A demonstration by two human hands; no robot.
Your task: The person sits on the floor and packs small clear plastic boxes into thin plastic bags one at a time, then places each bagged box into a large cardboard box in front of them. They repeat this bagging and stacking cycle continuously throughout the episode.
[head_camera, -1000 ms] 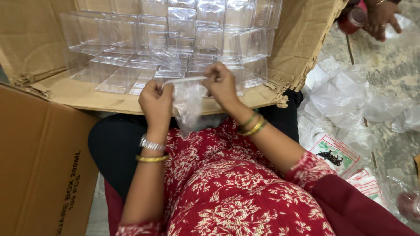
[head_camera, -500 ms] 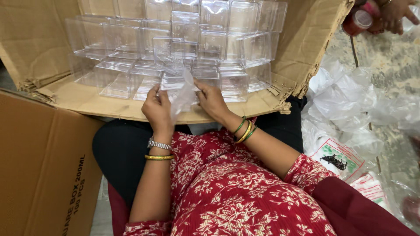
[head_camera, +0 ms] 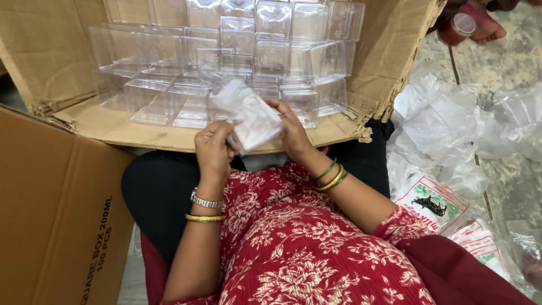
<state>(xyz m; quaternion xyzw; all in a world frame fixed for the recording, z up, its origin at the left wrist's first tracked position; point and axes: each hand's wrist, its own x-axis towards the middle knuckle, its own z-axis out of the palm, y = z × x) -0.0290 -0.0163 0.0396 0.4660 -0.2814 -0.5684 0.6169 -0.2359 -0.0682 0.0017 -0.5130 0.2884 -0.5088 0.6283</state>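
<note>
Both of my hands hold a small clear plastic bag (head_camera: 248, 116) over my lap, tilted up to the left. My left hand (head_camera: 213, 149) grips its lower left edge, and my right hand (head_camera: 292, 131) grips its right side. Just beyond the bag lies an open cardboard carton (head_camera: 68, 62) on its side, filled with several stacked clear plastic boxes (head_camera: 271, 56). The bag looks whitish and crumpled; its contents cannot be made out.
A closed brown cardboard box (head_camera: 56, 226) stands at my left. Crumpled clear plastic bags (head_camera: 451, 130) and printed packets (head_camera: 432, 203) lie on the floor at my right. Another person's hand with a red-capped jar (head_camera: 457, 27) shows at the top right.
My hands have turned and lifted the bag slightly toward the carton; it now lies slanted between them instead of hanging down.
</note>
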